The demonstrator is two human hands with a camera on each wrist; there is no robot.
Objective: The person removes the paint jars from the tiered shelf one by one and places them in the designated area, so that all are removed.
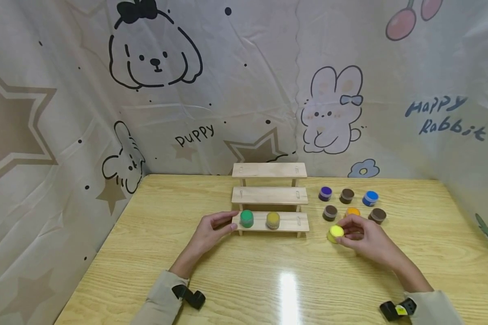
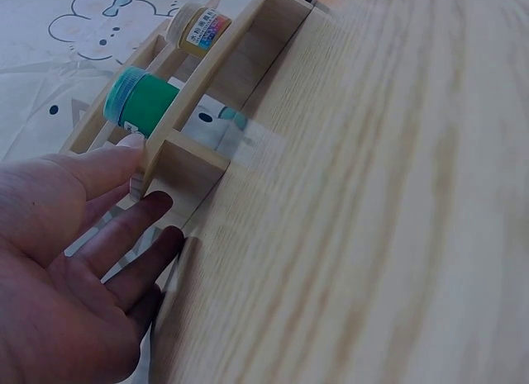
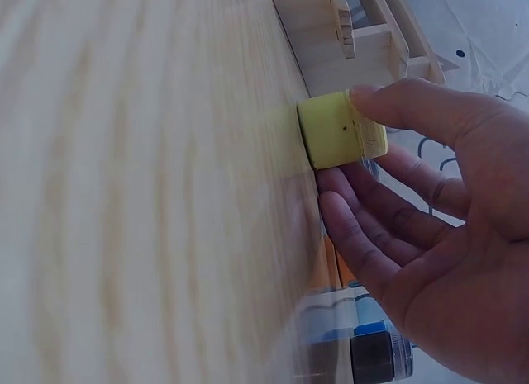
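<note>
**Yellow pot pinched beside the stepped rack**

Wrist straps sit nearest in the head view. Beyond them, the right hand [image 1: 363,239] closes its grip on the yellow pot [image 1: 335,233], low over the surface [image 1: 244,280], right of the wooden rack [image 1: 270,198]. The left hand [image 1: 211,232], fingers relaxed, touches the rack's lowest step beside the green pot [image 1: 246,218].

Left wrist view: straight fingers [image 2: 124,235] rest against the rack's end.

Right wrist view: thumb and fingers [image 3: 364,219] clamp the yellow pot.

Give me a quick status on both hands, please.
Left hand steadying the shelf. Right hand holds the yellow jar on the table. Nothing between jar and shelf.
</note>
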